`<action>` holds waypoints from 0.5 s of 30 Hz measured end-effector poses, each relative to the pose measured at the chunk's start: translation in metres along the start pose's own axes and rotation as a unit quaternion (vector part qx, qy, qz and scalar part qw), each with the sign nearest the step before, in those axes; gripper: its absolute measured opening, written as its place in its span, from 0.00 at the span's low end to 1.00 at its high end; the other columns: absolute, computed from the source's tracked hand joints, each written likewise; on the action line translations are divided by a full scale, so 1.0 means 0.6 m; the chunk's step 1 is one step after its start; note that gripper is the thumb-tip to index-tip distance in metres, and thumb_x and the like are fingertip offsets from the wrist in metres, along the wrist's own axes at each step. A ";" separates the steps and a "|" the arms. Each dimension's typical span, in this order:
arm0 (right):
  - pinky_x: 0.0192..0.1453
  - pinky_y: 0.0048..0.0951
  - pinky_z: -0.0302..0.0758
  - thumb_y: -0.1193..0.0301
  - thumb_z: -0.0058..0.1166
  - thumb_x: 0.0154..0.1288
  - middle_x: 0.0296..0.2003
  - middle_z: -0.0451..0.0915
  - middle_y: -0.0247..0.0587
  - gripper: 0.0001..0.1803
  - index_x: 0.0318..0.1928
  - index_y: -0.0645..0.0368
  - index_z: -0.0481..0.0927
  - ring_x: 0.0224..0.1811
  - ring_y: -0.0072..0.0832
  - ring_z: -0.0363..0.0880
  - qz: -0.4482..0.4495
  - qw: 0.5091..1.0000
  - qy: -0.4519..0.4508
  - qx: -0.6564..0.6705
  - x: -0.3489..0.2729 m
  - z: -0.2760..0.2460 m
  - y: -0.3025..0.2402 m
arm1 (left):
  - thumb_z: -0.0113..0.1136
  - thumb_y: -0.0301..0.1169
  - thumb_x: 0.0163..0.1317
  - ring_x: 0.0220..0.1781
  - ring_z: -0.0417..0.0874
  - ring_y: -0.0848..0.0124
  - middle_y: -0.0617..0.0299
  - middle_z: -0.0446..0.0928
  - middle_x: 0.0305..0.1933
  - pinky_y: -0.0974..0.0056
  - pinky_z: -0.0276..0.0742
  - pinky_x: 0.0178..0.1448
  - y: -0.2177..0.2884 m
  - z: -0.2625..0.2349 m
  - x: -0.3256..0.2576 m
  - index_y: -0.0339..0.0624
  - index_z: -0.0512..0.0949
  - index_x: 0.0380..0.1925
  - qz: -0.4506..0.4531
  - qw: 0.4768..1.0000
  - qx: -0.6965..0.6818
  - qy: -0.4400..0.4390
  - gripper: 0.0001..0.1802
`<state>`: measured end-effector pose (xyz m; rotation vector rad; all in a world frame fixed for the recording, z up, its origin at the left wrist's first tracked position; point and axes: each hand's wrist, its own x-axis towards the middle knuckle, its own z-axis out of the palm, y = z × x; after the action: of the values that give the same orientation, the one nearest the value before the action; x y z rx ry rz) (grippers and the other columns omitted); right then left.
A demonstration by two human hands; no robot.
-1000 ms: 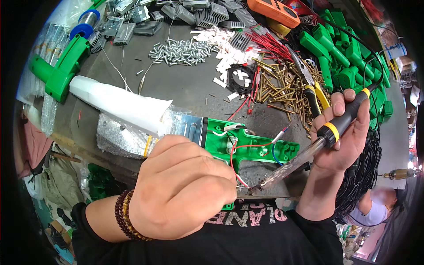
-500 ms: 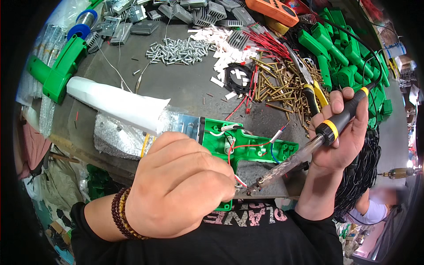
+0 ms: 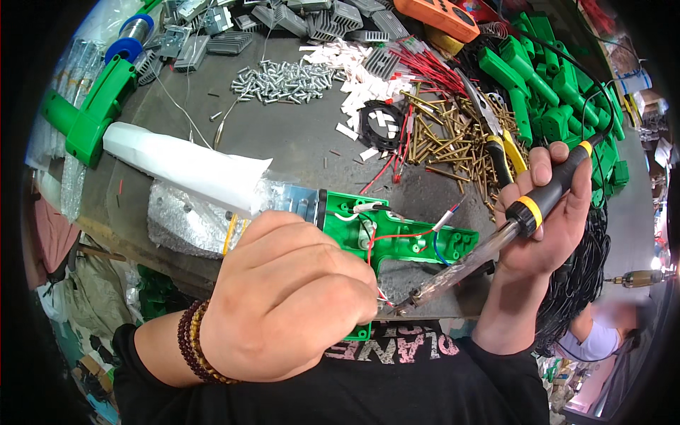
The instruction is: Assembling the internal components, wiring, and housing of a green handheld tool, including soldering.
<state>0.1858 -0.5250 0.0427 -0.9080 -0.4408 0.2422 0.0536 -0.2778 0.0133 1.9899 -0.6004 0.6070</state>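
My right hand (image 3: 549, 212) grips a soldering iron (image 3: 552, 188) with a black and yellow handle, its dark tip angled down to the left. That tip lies close to the fingertips of my left hand (image 3: 294, 297), which is closed with its back to me. Red and white wires (image 3: 383, 297) run to those fingertips and seem pinched there, though the fingers partly hide them. Under and beyond the left hand is an open green plastic housing (image 3: 397, 244) with red, white and blue wires inside. A metal barrel (image 3: 297, 200) joins its left end, with a white paper sleeve (image 3: 184, 166) beyond.
Silver screws (image 3: 283, 81), long brass screws (image 3: 439, 138), pliers (image 3: 492, 124) and white pieces (image 3: 354, 71) lie on the bench. Green housings (image 3: 552, 85) pile up at right, grey heat sinks (image 3: 234, 42) at the back. Black cables (image 3: 577, 262) hang right; a person (image 3: 602, 329) is beyond.
The iron's tip has shifted very slightly left toward my left fingertips, and the wire end there sits a little lower. Both hands keep the same grip.
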 end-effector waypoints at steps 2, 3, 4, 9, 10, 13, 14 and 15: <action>0.16 0.15 0.62 0.53 0.37 0.81 0.37 0.75 0.43 0.20 0.50 0.57 0.73 0.11 0.13 0.59 -0.002 1.000 -0.002 0.006 0.003 -0.002 0.002 | 0.70 0.14 0.43 0.29 0.80 0.68 0.66 0.84 0.32 0.63 0.69 0.37 -0.001 -0.001 0.001 0.49 0.73 0.25 -0.005 1.000 0.002 -0.003 0.19; 0.16 0.15 0.62 0.53 0.37 0.81 0.37 0.75 0.43 0.20 0.50 0.57 0.73 0.11 0.13 0.59 -0.002 1.000 -0.002 0.006 0.005 -0.004 0.002 | 0.70 0.14 0.43 0.29 0.80 0.68 0.66 0.84 0.32 0.63 0.69 0.37 -0.002 0.000 0.002 0.49 0.73 0.25 -0.005 1.000 0.002 -0.003 0.19; 0.16 0.15 0.62 0.53 0.37 0.81 0.37 0.75 0.43 0.20 0.50 0.57 0.73 0.11 0.13 0.58 0.001 1.000 -0.001 0.010 0.005 -0.005 0.002 | 0.71 0.14 0.43 0.30 0.80 0.68 0.66 0.84 0.32 0.63 0.69 0.37 -0.002 0.001 0.003 0.49 0.73 0.25 -0.008 1.000 0.000 -0.002 0.19; 0.16 0.16 0.64 0.53 0.38 0.81 0.36 0.75 0.41 0.20 0.50 0.57 0.73 0.11 0.13 0.59 0.000 1.000 0.010 0.019 0.002 0.001 -0.013 | 0.74 0.18 0.42 0.31 0.80 0.68 0.68 0.84 0.32 0.63 0.68 0.36 0.004 -0.009 0.013 0.50 0.73 0.24 0.006 1.000 0.009 0.013 0.19; 0.16 0.17 0.64 0.53 0.38 0.80 0.36 0.75 0.39 0.20 0.50 0.56 0.73 0.11 0.14 0.59 -0.024 0.998 0.053 0.000 0.000 0.006 -0.024 | 0.75 0.19 0.42 0.31 0.79 0.68 0.68 0.85 0.33 0.63 0.67 0.36 0.006 -0.023 0.021 0.50 0.72 0.22 0.036 0.997 0.066 0.009 0.19; 0.16 0.22 0.66 0.52 0.40 0.79 0.34 0.74 0.37 0.21 0.51 0.55 0.73 0.12 0.15 0.62 -0.130 0.989 0.065 -0.024 -0.014 -0.002 -0.082 | 0.75 0.21 0.43 0.30 0.77 0.68 0.68 0.86 0.35 0.62 0.65 0.34 0.018 -0.053 0.040 0.49 0.75 0.20 0.100 0.983 0.149 0.024 0.15; 0.17 0.21 0.66 0.51 0.40 0.79 0.35 0.75 0.39 0.21 0.52 0.56 0.73 0.13 0.16 0.63 -0.209 0.969 0.079 -0.102 -0.003 -0.006 -0.093 | 0.73 0.20 0.45 0.33 0.80 0.64 0.64 0.87 0.38 0.62 0.68 0.36 0.010 -0.055 0.043 0.47 0.77 0.25 0.076 0.985 0.151 0.014 0.13; 0.18 0.21 0.66 0.51 0.41 0.79 0.37 0.76 0.40 0.22 0.53 0.57 0.73 0.15 0.16 0.65 -0.286 0.937 0.093 -0.176 0.010 -0.008 -0.103 | 0.72 0.20 0.47 0.36 0.83 0.60 0.60 0.87 0.42 0.61 0.72 0.38 -0.003 -0.055 0.050 0.44 0.79 0.30 0.052 0.987 0.154 0.005 0.12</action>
<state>0.1944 -0.5625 0.0913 -1.0980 -0.5622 -0.4678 0.0718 -0.2530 0.0458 2.2514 -0.6378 0.8146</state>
